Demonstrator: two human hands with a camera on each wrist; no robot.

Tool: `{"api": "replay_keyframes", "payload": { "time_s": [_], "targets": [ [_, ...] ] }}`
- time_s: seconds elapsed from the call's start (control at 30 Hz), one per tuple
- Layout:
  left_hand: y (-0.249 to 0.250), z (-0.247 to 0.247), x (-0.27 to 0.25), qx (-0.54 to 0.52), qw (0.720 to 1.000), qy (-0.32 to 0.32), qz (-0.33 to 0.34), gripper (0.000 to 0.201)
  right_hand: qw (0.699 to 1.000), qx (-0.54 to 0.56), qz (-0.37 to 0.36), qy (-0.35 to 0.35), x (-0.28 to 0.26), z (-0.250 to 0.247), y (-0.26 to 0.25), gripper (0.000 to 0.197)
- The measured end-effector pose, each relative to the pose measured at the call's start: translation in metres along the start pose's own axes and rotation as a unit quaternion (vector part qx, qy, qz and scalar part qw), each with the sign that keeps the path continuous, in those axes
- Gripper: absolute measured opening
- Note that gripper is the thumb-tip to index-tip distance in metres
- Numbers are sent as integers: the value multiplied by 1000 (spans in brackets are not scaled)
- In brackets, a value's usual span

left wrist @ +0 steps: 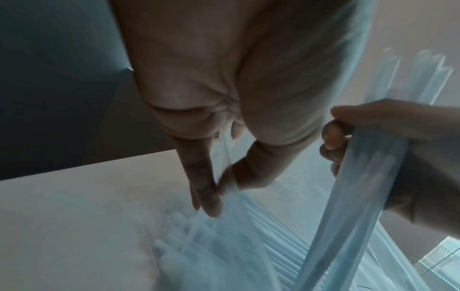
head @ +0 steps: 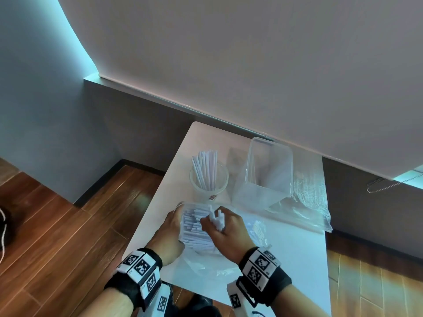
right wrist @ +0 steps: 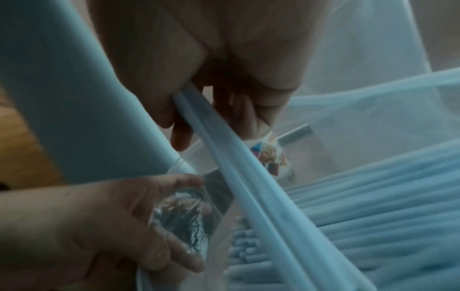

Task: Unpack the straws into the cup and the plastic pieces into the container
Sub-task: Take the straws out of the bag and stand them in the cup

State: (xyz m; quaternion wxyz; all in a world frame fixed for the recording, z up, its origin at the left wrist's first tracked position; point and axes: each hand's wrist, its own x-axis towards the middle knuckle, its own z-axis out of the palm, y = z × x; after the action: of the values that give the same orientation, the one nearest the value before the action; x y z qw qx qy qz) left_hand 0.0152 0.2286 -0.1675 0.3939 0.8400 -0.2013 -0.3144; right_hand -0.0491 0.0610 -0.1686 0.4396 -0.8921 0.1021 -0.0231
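While your head view looked down on the white table (head: 286, 252), your right hand (head: 225, 227) clutched a bundle of white paper-wrapped straws (head: 217, 219) above the clear plastic bag (head: 196, 227); the translucent cup (head: 209, 179) and clear square container (head: 269, 165) stood behind. Left wrist: your left hand (left wrist: 211, 98) pinched bag film. Right wrist: fingers (right wrist: 181, 135) curled round the straws.

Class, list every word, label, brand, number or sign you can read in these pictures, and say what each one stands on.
No text can be read.
Wrist bands: black-and-white square code markers; tiny characters beside them are too small to read.
Cup: a coloured printed label, too blurred to read.
Straws, bag, container: no print visible.
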Motion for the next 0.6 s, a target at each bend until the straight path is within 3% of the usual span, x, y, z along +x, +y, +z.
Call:
{"api": "replay_keyframes", "payload": {
  "time_s": [0.07,0.23,0.43,0.5,0.6],
  "targets": [
    [0,0,1,-6,1000,3,-2,81,999,26,31,13,-1,-1,6,36],
    [-6,1,3,33,999,-11,-27,104,993,-58,96,-47,-9,-2,20,25],
    [-5,2,5,27,999,-13,-23,103,987,-15,148,-60,-7,-14,17,33],
    [-2,0,6,17,1000,-6,-15,96,988,22,135,-68,-1,-28,2,31],
    [2,-1,9,9,1000,-3,0,78,997,15,53,-62,15,-68,-40,21]
  ]
}}
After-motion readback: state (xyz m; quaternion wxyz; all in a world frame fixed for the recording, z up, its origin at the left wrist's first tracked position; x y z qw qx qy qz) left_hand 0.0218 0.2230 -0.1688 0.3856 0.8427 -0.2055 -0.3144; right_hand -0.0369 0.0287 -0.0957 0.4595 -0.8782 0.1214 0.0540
